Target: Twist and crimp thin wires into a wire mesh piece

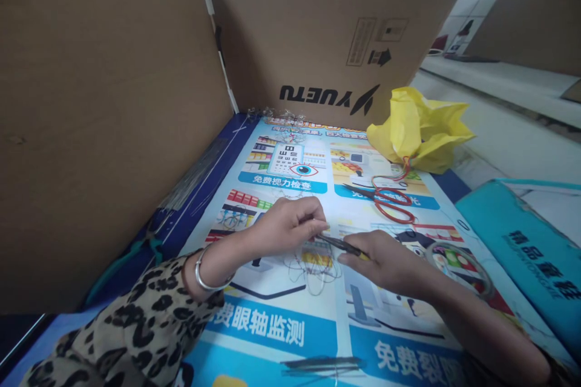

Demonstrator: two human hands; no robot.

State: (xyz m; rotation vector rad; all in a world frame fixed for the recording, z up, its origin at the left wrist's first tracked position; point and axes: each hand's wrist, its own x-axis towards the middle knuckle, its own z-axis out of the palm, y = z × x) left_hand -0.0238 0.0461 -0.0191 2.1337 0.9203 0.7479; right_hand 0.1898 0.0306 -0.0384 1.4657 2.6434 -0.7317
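- While the left hand [290,222] bent over the middle of the printed tabletop [267,323], its grip was pinched, thumb against finger, on thin wire [314,266].
- The right hand [385,257] had its grip clenched around the pliers [341,244], whose nose pointed left and met the left fingertips; whether the pliers' jaws had bitten the wire, I could not tell.
- The wire spread in loose loops just below and between both hands, over the print; how much of it lay flat was unclear.
- Scissors [376,195] with red handles lay on the far right side, their blades pointing left.
- Just beyond them stood a yellow bag [415,130], near a cardboard panel [318,30].
- A coil [485,272] lay beside the right forearm, left of a teal box [508,236].
- Dark rods [323,364] lay together at the near edge.
- On the left, a green tool [136,249] lay beside another cardboard wall [113,103].
- A bracelet [200,275] circled the left wrist, above a spotted sleeve [131,320].
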